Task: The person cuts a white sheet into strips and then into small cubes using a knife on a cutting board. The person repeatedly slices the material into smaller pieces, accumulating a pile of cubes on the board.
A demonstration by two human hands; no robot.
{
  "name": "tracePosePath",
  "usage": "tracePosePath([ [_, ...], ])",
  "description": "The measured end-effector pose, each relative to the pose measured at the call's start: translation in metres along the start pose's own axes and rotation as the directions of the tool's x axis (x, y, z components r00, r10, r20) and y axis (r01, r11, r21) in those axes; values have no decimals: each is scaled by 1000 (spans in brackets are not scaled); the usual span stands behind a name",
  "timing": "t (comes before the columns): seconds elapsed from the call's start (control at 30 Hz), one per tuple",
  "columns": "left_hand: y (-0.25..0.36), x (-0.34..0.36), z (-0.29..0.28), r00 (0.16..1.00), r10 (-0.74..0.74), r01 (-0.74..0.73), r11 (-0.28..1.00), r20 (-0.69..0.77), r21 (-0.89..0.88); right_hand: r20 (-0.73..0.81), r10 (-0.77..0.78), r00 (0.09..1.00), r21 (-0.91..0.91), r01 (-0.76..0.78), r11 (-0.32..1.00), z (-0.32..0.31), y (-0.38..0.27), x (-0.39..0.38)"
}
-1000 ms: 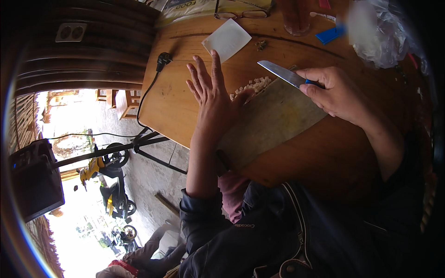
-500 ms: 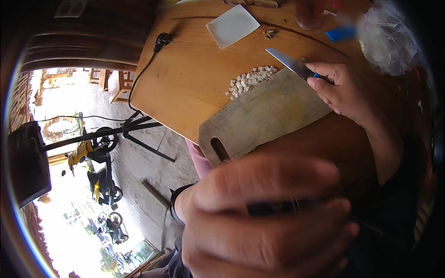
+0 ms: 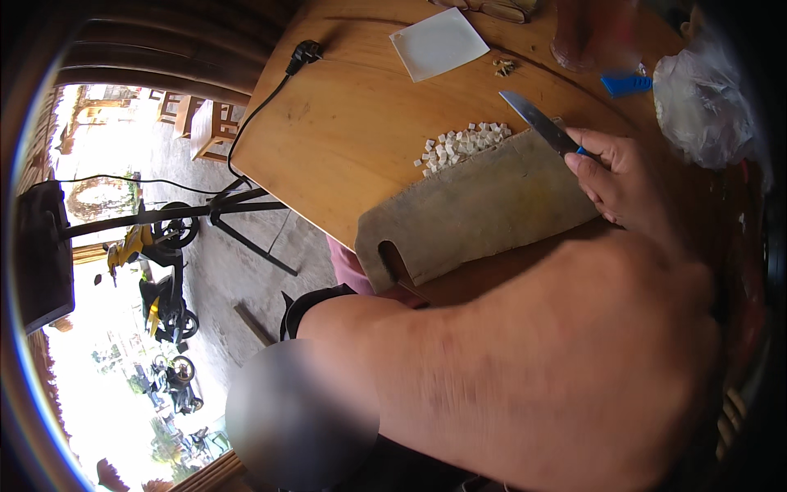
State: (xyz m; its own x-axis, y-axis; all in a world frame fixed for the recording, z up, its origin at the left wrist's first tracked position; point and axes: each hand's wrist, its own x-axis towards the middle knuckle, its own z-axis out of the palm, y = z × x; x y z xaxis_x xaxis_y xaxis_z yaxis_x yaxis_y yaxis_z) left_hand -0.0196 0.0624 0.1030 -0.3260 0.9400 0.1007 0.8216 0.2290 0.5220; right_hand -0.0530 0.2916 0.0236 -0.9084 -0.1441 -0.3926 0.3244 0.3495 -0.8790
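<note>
At upper centre of the frame, small white cubes lie apparently cut beside a greyish wooden board, our right hand closed round a blue-handled steel knife, but our left hand, its openness, hold, and any cutting left, we cannot judge.

The right grip holds a knife near a cutting board with white cubes beside it.

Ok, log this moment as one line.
right hand: holds knife | left forearm: across foreground | cubes: along far edge of board
</note>
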Motion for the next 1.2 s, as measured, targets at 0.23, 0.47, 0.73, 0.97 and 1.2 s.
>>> tracePosePath([
  [0.23,-186,5,-39,658,-523,621,783,-542,-1,-5,-25,1000,-77,25,997,4,-3,1],
  [0.47,-261,6,-30,563,-717,774,632,-411,-43,44,-42,998,80,38,996,4,4,3],
  [0.73,-272,8,-27,481,-714,542,698,-509,-468,33,-56,998,105,52,993,4,7,4],
  [0.97,-237,-14,-36,436,-785,81,521,-440,-850,25,-85,996,23,84,996,7,5,5],
  [1.2,-162,-47,-23,289,-876,-317,293,-386,-902,-17,-53,998,77,54,996,12,3,3],
])
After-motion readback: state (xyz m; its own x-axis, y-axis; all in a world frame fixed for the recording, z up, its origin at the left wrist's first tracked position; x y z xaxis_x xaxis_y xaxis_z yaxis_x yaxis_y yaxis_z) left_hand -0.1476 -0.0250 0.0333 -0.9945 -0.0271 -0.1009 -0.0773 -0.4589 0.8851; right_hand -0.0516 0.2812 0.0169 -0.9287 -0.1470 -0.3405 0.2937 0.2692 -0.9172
